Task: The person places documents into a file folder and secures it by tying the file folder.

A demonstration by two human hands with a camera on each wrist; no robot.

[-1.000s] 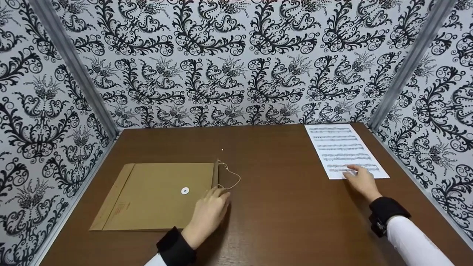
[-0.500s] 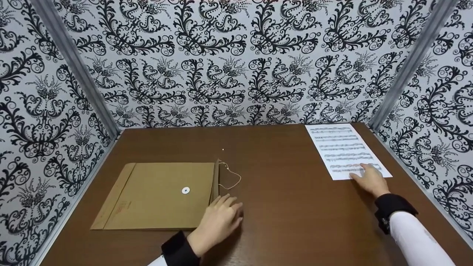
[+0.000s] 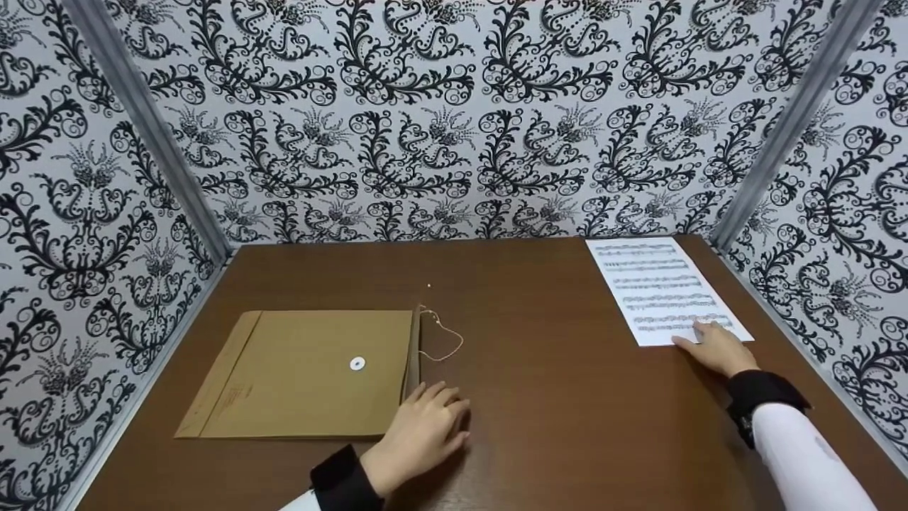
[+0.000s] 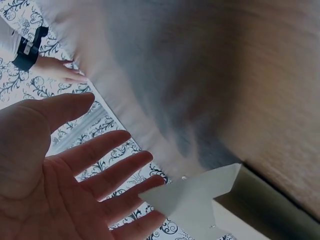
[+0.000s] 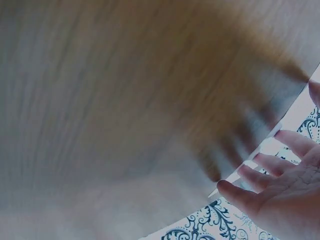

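A brown kraft envelope (image 3: 312, 383) with a white button disc lies on the left of the table, its open edge facing right. From that edge a thin string (image 3: 454, 348) loops out. My left hand (image 3: 422, 433) is beside the envelope's lower right corner, fingers spread and relaxed, holding nothing; the left wrist view shows its bare palm (image 4: 55, 185) and the envelope's gaping mouth (image 4: 260, 210). On the right, my right hand (image 3: 720, 351) rests its fingertips on the near edge of a sheet of printed music (image 3: 652, 284). In the right wrist view its fingers (image 5: 260, 177) are extended.
The brown wooden table (image 3: 539, 397) is walled on three sides by black-and-white patterned panels (image 3: 440, 128). Grey posts (image 3: 794, 128) stand at the back corners. A tiny white speck (image 3: 428, 285) is on the table beyond the envelope.
My left hand has drawn off the envelope's open edge, rightward and toward me. The right hand has shifted slightly right, the music sheet's near edge moving a little right with it.
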